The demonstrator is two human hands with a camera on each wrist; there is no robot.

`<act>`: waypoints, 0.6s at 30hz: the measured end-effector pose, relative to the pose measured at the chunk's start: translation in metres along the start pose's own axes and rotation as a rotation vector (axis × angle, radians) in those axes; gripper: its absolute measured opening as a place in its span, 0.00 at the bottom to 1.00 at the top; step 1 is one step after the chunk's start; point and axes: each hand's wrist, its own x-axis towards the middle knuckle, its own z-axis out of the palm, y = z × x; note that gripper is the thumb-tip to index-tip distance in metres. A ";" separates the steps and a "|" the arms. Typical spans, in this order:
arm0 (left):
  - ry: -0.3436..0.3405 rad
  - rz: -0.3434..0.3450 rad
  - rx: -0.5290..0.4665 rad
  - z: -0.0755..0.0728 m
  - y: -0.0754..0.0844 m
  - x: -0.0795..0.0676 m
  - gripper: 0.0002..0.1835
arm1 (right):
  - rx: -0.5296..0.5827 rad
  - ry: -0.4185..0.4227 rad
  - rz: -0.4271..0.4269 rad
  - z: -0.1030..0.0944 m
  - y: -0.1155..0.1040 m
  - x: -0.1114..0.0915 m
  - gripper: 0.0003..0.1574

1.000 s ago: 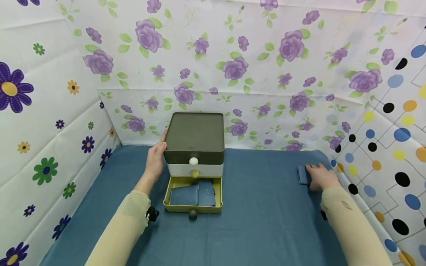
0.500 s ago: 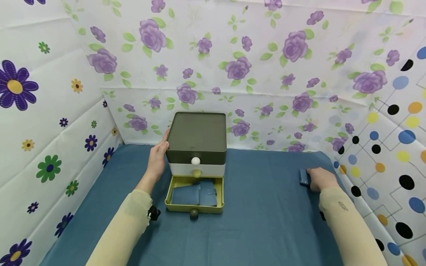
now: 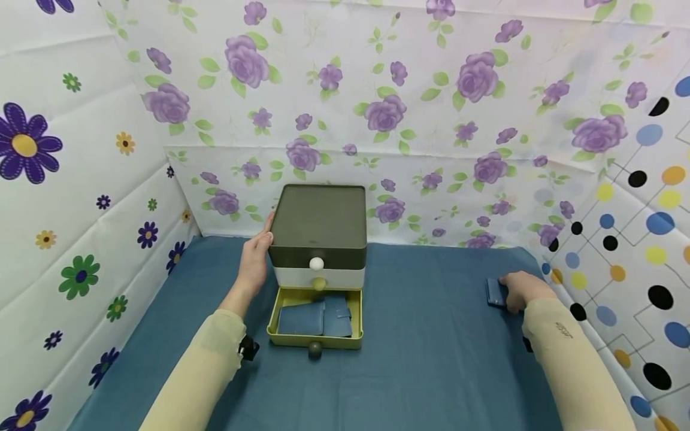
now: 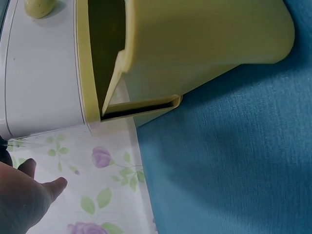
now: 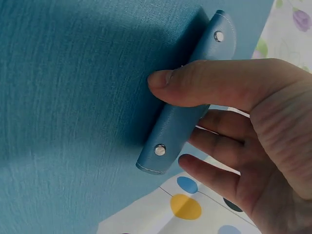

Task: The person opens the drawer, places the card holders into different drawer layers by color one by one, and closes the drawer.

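Note:
My left hand (image 3: 253, 263) rests along the left side of a small drawer cabinet (image 3: 318, 218), its fingers straight against the wall; in the left wrist view only part of that hand (image 4: 24, 197) shows. The cabinet's yellow-green bottom drawer (image 3: 275, 341) is pulled out. Inside lie a blue leather wallet (image 3: 302, 318) and a second blue one with a strap (image 3: 336, 317). Far to the right, my right hand (image 3: 525, 291) pinches a small blue leather case (image 3: 495, 293). In the right wrist view, the thumb crosses the case (image 5: 170, 126), which has two metal studs; fingers lie behind it.
Blue cloth (image 3: 420, 335) covers the table. A rose-patterned sheet (image 3: 334, 108) hangs behind the cabinet. Flowered sheeting (image 3: 81, 197) lines the left side, and a dotted sheet (image 3: 636, 251) stands close beside my right hand. A dark round knob (image 3: 315, 350) juts from the drawer's front.
My right fingers, spread over the small leather case a second ago, have drawn in and now pinch it. The left hand stays at the cabinet; the drawer's contents look the same.

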 end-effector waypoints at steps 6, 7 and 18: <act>0.004 0.006 -0.009 -0.002 -0.001 0.001 0.25 | -0.004 0.038 -0.009 -0.001 -0.003 -0.004 0.49; 0.007 0.007 -0.010 -0.002 -0.001 0.001 0.25 | -0.008 0.045 -0.012 -0.002 -0.005 -0.005 0.49; 0.020 -0.004 0.010 0.001 -0.002 0.002 0.27 | -0.031 0.083 -0.010 -0.003 -0.004 -0.003 0.47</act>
